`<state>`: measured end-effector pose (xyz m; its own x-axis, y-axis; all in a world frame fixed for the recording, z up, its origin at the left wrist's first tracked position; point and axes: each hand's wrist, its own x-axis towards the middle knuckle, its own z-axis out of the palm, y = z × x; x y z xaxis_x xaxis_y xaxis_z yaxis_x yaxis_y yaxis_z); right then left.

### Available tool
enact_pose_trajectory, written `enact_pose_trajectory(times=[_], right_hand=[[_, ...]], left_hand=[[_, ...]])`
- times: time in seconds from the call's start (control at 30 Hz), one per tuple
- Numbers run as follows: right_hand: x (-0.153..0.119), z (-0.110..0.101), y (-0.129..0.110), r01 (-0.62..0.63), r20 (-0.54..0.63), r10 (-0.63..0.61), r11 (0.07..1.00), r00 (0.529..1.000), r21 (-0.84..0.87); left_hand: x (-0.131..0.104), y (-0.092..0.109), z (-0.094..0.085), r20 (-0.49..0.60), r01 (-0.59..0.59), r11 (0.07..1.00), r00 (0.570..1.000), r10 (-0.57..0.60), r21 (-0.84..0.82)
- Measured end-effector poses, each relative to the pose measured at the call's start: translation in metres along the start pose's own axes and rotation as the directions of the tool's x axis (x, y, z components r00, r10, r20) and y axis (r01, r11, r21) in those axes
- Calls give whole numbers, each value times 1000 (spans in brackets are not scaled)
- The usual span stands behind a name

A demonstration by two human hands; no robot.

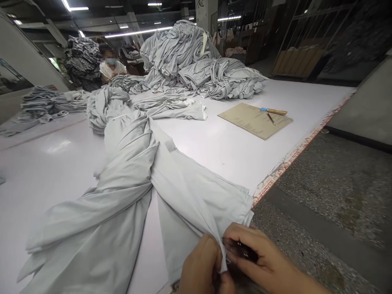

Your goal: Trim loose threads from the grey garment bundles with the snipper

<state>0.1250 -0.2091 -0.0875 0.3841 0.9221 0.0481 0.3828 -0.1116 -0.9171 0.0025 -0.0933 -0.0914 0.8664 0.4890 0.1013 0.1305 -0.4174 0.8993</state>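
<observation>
Our left hand (200, 261) pinches a fold of grey garment (196, 183); our right hand (260, 250) grips a small dark tool (241, 250), probably snips, at that fold. Poor view of the tip could mean nicked cloth. Garment's pale, creased, twisted midway, lying along the table (318, 98), hem by the edge. Grey heap (180, 49) beyond.
</observation>
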Motion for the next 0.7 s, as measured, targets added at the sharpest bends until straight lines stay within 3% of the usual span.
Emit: enact_pose_trajectory(times=[0.13, 0.23, 0.4, 0.57, 0.7], right_hand=[[-3, 6, 4, -25, -48, 24, 999, 999, -27], [-6, 8, 5, -47, -45, 45, 997, 998, -53], [-13, 6, 1, -130, -71, 122, 983, 990, -128], [-21, 11, -1, -30, -45, 23, 987, 999, -159], [-23, 19, 1, -56, -97, 36, 977, 995, -207]], left_hand=[[3, -7, -2, -100, 70, 997, 993, -65, 45], [4, -5, -1, -141, 133, 988, 980, -144, -84], [4, 1, 2, -129, 109, 963, 981, -144, -247], [1, -5, 6, -93, 169, 931, 974, -209, -325], [-2, -11, 11, -96, 167, 926, 973, -210, -338]])
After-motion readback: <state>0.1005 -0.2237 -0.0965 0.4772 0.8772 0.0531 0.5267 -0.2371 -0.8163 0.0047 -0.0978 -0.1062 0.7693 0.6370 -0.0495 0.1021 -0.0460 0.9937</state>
